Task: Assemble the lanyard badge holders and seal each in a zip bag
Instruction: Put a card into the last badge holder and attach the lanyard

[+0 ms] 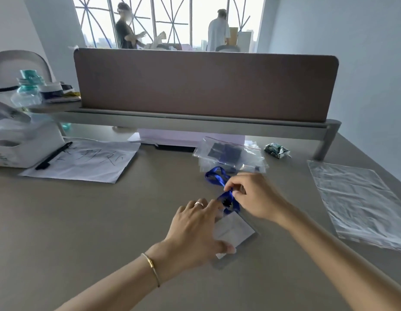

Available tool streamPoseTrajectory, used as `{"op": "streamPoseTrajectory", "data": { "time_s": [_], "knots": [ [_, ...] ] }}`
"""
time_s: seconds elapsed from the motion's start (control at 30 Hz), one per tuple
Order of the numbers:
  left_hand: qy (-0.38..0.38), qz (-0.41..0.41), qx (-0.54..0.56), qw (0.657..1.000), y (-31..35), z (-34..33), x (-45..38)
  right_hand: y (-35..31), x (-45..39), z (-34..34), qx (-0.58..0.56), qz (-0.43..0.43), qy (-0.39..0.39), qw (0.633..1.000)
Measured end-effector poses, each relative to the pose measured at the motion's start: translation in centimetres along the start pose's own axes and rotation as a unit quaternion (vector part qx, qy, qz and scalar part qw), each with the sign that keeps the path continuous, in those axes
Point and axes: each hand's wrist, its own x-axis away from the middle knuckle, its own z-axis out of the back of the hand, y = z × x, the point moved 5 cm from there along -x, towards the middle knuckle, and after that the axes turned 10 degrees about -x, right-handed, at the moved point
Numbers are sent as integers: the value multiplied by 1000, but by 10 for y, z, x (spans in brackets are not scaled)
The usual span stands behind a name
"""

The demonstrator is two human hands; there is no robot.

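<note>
1. While the left hand lies flat on the badge holder, pinning it to the surface, keep that pressure so the sleeve doesn't slide.
2. Right hand pinches the blue lanyard strap just above the black clip; a left fingertip touches the clip.
3. Step looks like hooking the clip through the holder's top slot. The slot itself is hidden, so can't confirm it's engaged.
4. Grip close to the clip, not up the strap, for control.
5. Feed straight in, no twist in the strap.
6. The lanyard's loop trails toward the zip bags stacked behind; keep it clear of them.
7. Large plastic sheet lies well apart on the right; ignore it.
</note>
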Motion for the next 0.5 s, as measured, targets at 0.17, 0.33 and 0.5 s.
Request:
{"op": "streamPoseTrajectory", "data": {
  "time_s": [0.17,0.33,0.5],
  "knots": [
    [-63,17,44,997,-41,7,4,-1,5,-27,46,-10,-146,988],
    [-111,54,118,985,-78,18,0,-6,-3,-23,52,15,-56,997],
    [-31,79,239,967,-92,33,-22,-12,-14,-4,-67,24,36,997]
  ]
}}
